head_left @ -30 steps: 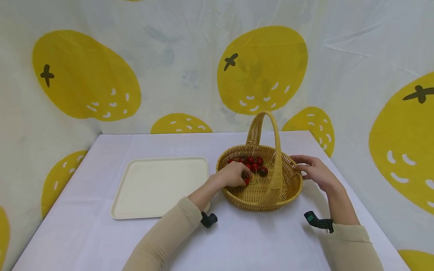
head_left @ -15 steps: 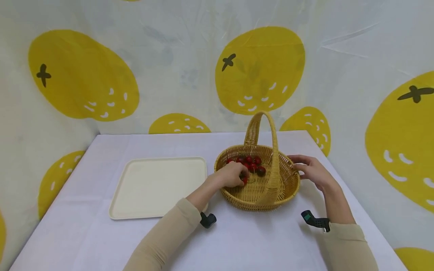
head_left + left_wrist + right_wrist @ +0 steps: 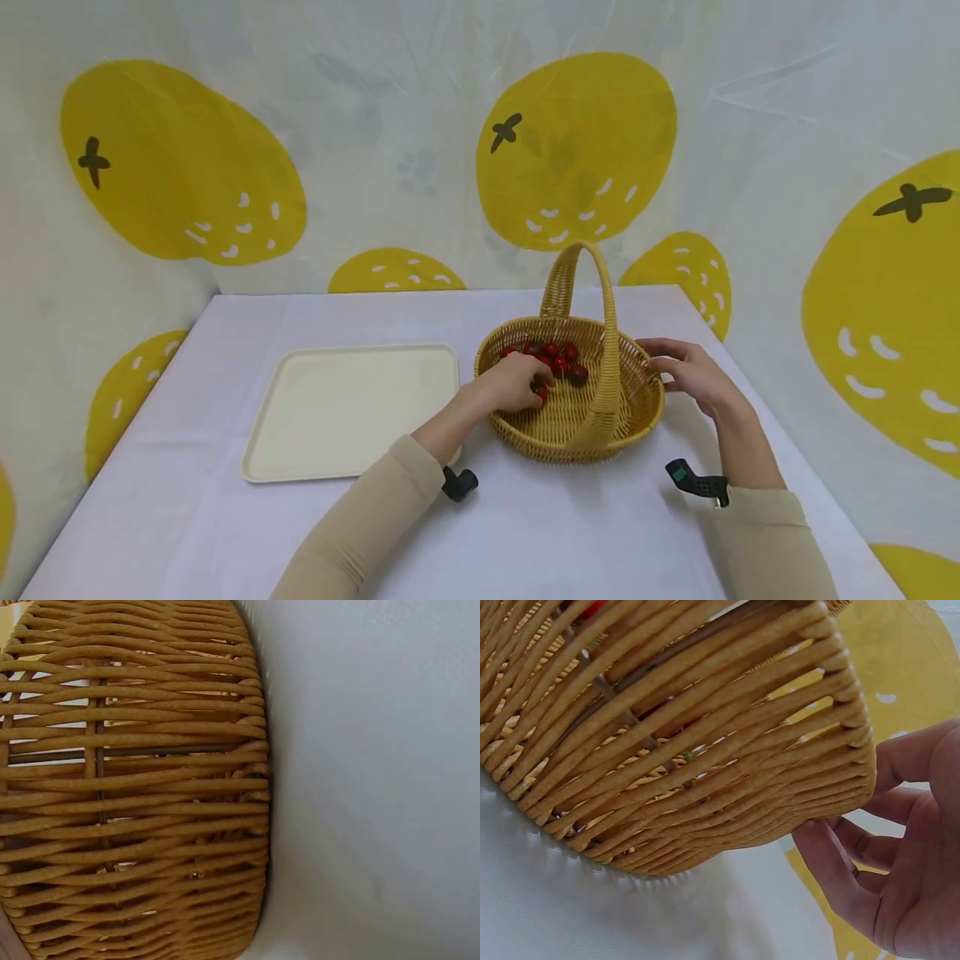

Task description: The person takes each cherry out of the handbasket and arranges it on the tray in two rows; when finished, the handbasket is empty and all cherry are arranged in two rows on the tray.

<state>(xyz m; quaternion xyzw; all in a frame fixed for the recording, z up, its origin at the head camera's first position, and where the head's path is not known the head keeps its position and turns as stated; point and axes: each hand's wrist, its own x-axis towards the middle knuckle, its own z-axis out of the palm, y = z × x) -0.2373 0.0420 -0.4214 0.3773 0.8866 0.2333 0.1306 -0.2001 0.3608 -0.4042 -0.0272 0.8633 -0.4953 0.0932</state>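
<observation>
Red fruits (image 3: 560,367), approx. 8 visible, small, round, glossy, some darker, lie bunched inside 1 wicker basket (image 3: 555,451) w/ 1 arched handle (image 3: 611,325). Of 2 hands, the left hand (image 3: 516,383) has fingers curled on 1 fruit, the right hand (image 3: 696,377) grips the basket; 1 cream tray (image 3: 352,408) sits alongside.

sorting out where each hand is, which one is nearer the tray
Left. The left hand is just right of the tray, in the left part of the basket; the right hand is farther off, at the basket's right rim.
</observation>
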